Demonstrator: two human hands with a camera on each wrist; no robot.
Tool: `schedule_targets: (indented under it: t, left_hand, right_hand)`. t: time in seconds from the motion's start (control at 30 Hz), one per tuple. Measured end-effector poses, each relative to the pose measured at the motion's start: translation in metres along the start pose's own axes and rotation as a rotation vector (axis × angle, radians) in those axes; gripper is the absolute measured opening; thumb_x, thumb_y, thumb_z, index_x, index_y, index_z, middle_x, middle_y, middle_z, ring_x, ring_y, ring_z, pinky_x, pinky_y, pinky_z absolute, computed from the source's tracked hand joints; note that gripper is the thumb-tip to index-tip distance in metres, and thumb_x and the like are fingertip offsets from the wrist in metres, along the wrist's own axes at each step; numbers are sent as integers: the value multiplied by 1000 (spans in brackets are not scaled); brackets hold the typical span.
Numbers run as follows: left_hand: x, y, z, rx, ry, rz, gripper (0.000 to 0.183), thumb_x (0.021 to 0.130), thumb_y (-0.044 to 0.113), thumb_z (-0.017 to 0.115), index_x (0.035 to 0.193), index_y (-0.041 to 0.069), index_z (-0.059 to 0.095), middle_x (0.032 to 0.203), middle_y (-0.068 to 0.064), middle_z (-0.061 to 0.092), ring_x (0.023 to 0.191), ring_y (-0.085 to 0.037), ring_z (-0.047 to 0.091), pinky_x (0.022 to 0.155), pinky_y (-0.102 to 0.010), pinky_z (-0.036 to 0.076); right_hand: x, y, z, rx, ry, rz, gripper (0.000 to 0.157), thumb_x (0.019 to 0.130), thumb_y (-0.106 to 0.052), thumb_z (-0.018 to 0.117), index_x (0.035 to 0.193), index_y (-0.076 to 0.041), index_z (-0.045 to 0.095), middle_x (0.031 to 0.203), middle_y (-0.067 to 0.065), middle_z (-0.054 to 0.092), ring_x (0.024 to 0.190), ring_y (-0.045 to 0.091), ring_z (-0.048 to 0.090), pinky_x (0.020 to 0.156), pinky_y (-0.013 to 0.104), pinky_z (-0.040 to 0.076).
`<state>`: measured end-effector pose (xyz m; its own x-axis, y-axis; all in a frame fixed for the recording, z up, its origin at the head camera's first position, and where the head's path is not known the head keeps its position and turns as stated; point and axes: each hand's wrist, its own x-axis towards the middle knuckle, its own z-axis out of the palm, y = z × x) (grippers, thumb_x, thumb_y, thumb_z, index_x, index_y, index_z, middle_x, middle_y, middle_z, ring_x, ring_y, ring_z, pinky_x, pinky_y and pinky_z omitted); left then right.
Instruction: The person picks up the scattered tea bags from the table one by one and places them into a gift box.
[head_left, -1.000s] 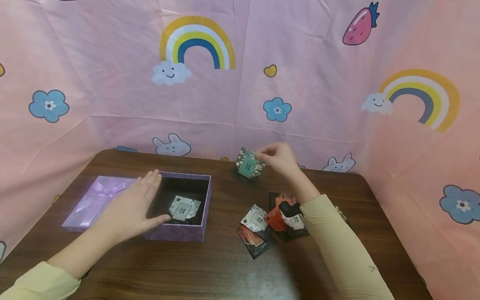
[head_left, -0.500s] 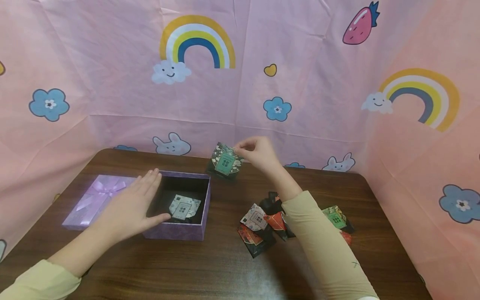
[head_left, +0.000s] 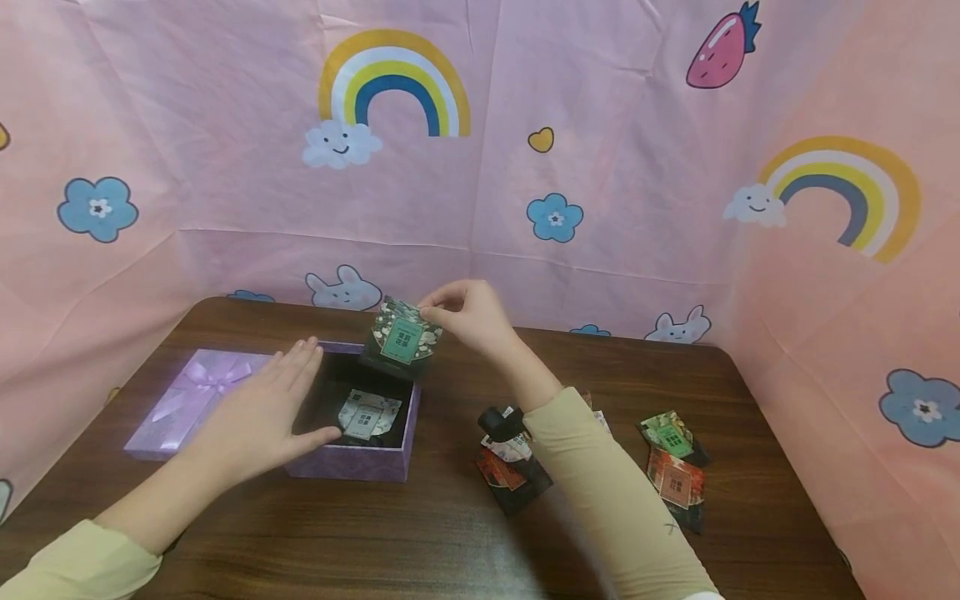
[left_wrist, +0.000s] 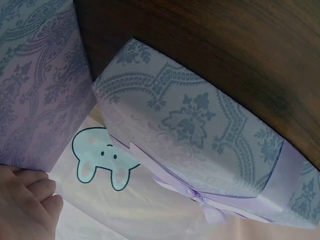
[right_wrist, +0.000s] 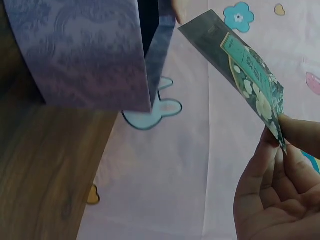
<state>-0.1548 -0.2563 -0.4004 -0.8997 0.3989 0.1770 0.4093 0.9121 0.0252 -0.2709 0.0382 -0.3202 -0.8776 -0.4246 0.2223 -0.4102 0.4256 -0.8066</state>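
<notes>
In the head view my right hand [head_left: 474, 315] pinches the upper corner of a dark tea sachet [head_left: 402, 337] with a green label and white flowers. The sachet overlaps the back right corner of an open purple box [head_left: 352, 464]. Between thumb and fingers, the same sachet [right_wrist: 250, 75] tilts upward in the right wrist view. My left hand [head_left: 258, 412] rests along the box's left side, fingers straight and thumb over the front rim. Inside the box lies a pale grey-white sachet [head_left: 369, 415]. In the left wrist view the left fingertips [left_wrist: 42, 189] touch the box wall [left_wrist: 40, 90].
A purple lid [head_left: 197, 400] with a ribbon bow lies left of the box. Right of it, a pile of sachets [head_left: 517, 475] is partly hidden by my right sleeve. A green sachet [head_left: 672, 435] and a red one [head_left: 677, 483] lie farther right. Patterned cloth hangs behind the table.
My right hand has carried the green-labelled sachet leftward from above the table to the box's back right corner. The left hand has stayed in place.
</notes>
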Motion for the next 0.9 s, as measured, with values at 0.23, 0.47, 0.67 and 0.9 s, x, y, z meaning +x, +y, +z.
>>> schedule_targets:
  t: [0.23,0.47,0.67,0.9]
  left_hand:
    - [0,-1,1,2,4,5,114,92,68,68,161,-12,28,170,-34,26,157,-51,31,127,-63,33]
    - [0,-1,2,-14,17,3,114,91,67,70,161,-13,29,169,-34,28,156,-51,33,126,-64,34]
    - [0,-2,4,-19,17,-3,114,91,68,70,162,-12,28,170,-33,27,157,-50,32,128,-63,33]
    - [0,-2,4,-12,11,-3,115,92,70,68,163,-11,26,171,-32,26,158,-50,31,128,-62,33]
  right_hand:
    - [-1,-3,23,7,-61,-13,13,97,-13,76,103,-4,84,107,12,82,95,22,76,73,16,54]
    - [-3,2,49,-35,-124,-44,10,98,-13,76,101,-7,84,97,9,82,81,8,69,69,14,51]
    - [-9,7,62,-67,-189,-46,10,99,-14,76,102,-9,84,97,6,82,86,10,70,75,17,53]
    - [-11,10,70,-107,-226,-59,8,96,-15,78,99,-11,85,97,1,83,82,3,66,72,16,52]
